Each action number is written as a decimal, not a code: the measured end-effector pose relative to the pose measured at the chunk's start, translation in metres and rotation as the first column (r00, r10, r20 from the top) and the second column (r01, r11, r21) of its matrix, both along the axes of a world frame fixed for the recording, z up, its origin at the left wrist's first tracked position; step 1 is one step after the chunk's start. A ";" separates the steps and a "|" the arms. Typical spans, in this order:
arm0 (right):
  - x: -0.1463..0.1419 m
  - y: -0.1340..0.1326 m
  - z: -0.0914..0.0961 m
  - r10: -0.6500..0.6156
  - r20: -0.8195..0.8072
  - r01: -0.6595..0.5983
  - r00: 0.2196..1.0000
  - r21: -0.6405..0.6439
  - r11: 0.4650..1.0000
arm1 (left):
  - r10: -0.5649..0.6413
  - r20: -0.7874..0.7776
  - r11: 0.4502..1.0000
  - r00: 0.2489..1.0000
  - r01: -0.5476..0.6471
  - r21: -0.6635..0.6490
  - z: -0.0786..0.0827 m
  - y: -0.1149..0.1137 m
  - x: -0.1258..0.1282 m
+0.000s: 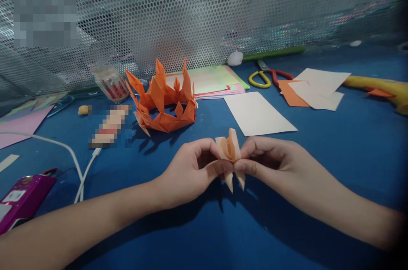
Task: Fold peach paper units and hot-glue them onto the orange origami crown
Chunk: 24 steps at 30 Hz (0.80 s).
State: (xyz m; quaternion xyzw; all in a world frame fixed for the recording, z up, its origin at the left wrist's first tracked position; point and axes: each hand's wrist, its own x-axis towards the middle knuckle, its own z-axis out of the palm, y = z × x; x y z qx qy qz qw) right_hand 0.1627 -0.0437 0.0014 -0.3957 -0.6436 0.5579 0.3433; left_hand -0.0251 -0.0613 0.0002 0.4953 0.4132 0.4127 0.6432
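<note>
A small folded piece of pale orange paper (230, 151) is pinched between both my hands just above the blue table (204, 227). My left hand (191, 172) grips its left side with thumb and fingers closed. My right hand (267, 157) pinches the right side the same way. Two pointed flaps hang down below my fingertips. Behind the hands stands an orange paper crown (162, 100) made of spiky folded units.
A white sheet (258, 113) lies right of the crown, a stack of coloured papers (213, 81) behind it. Scissors (269, 77), more white and orange sheets (315, 87), a small jar (111, 83), a white cable (79, 168) and a purple box (22, 200) lie around. Perforated metal mesh (191, 10) backs the table.
</note>
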 end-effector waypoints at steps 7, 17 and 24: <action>0.000 0.006 -0.006 0.010 -0.076 -0.011 0.997 -0.021 1.000 | 0.085 0.044 0.994 0.995 -0.088 0.059 -0.002 0.006 -0.001; 0.003 0.004 -0.001 0.051 -0.003 -0.051 0.999 -0.042 0.998 | 0.100 0.123 0.991 0.987 -0.111 0.080 -0.002 0.007 -0.003; 0.006 0.000 -0.009 0.190 -0.037 -0.192 0.981 -0.072 0.979 | -0.090 0.087 0.994 0.992 0.084 0.074 -0.005 0.012 -0.008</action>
